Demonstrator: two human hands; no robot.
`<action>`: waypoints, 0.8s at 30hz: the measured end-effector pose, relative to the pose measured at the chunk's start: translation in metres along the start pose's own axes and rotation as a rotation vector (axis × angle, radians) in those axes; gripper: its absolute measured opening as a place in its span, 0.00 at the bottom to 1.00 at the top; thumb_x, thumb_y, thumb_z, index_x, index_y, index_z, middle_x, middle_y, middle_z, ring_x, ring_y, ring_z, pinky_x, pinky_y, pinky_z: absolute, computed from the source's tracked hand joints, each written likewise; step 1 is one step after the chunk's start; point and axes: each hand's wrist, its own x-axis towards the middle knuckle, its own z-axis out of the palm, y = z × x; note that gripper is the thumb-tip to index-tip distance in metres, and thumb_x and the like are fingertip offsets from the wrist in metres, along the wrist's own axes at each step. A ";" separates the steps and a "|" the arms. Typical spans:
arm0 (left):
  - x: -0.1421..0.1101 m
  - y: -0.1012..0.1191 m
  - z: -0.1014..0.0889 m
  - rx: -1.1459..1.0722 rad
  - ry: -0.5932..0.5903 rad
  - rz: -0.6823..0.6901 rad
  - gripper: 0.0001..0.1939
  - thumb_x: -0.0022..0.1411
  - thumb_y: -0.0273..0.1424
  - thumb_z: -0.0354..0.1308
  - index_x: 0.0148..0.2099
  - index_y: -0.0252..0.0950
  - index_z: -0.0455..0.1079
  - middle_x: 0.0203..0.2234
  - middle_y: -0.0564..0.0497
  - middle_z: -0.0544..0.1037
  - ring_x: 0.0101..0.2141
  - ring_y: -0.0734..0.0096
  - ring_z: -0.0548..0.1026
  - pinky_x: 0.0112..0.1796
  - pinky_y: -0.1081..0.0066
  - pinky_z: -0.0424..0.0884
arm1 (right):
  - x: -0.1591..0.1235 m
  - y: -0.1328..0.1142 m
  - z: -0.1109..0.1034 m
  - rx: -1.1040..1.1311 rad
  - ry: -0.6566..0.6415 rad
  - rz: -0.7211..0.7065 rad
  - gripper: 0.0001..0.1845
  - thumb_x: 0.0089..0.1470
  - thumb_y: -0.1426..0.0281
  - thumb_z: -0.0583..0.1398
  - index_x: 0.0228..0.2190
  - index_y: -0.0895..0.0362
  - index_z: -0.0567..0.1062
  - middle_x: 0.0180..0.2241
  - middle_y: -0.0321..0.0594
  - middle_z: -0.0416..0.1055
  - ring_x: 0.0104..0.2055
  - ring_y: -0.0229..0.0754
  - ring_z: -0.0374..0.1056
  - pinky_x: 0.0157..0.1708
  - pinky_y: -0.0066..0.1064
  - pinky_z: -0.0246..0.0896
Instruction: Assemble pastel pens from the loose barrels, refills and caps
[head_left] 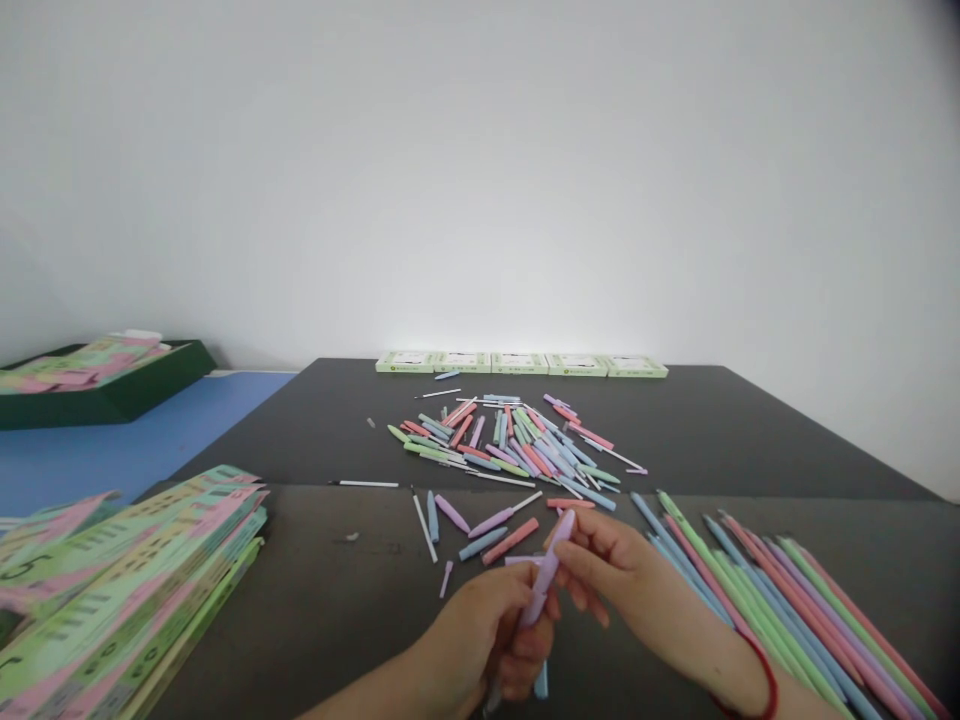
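My left hand (499,625) is closed round the lower part of a lilac pen (549,568), near the table's front edge. The fingers and thumb of my right hand (611,560) pinch the same pen near its upper end, which points up and away. A thin tip sticks out below my left fist; what it belongs to is partly hidden. Just beyond my hands lie a red pen barrel (511,541), a blue barrel (484,543) and a lilac piece with a white refill (504,514). A small lilac clip-like part (447,579) lies to the left.
A heap of coloured pen parts and refills (517,440) covers the table's middle. Long pastel pens (780,590) lie in rows at right. Printed cardboard sheets (150,570) are stacked at left. Flat boxes (519,364) line the back edge; a dark green tray (112,400) stands far left.
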 end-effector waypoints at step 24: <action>-0.014 0.028 -0.020 1.628 0.192 0.518 0.09 0.62 0.22 0.50 0.40 0.39 0.68 0.33 0.48 0.77 0.34 0.61 0.72 0.36 0.68 0.58 | -0.004 0.017 0.000 -0.408 -0.140 0.067 0.25 0.63 0.61 0.46 0.21 0.58 0.71 0.16 0.32 0.60 0.20 0.35 0.57 0.23 0.26 0.50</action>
